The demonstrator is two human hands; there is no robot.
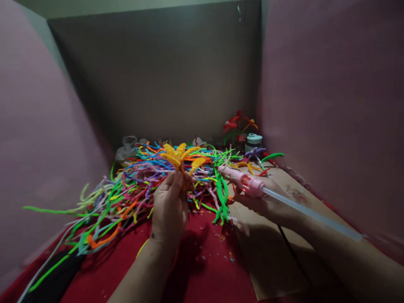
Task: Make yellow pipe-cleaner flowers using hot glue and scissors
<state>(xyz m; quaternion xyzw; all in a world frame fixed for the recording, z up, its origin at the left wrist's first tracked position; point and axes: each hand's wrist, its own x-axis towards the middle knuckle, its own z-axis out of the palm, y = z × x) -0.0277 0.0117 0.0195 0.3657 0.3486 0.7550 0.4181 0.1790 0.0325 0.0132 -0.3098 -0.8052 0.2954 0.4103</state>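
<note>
Yellow pipe-cleaner petals stood up above the left hand, which pinched the yellow flower by its short stem between thumb and fingertips, back of the hand toward the camera. The flower sat just left of the frame's middle, held clear of the red tabletop and in front of the tangled heap of pipe cleaners (every colour going, greens and blues thickest).

Over on the other side, the right hand was closed round a pink glue gun, fingers wrapped under the body. The gun's long axis ran from lower right to upper left, a clear glue stick trailing out of its back end over the forearm, and its nozzle pointed toward the flower. Nozzle and flower were near but apart, with a gap of loose green strands between them; the flower lay to the left of the tip and slightly higher. A brown cardboard sheet lay beneath the right arm.

At the back corner stood red and orange finished flowers beside a small pale-green lidded jar. No brand, label or writing could be read anywhere.
</note>
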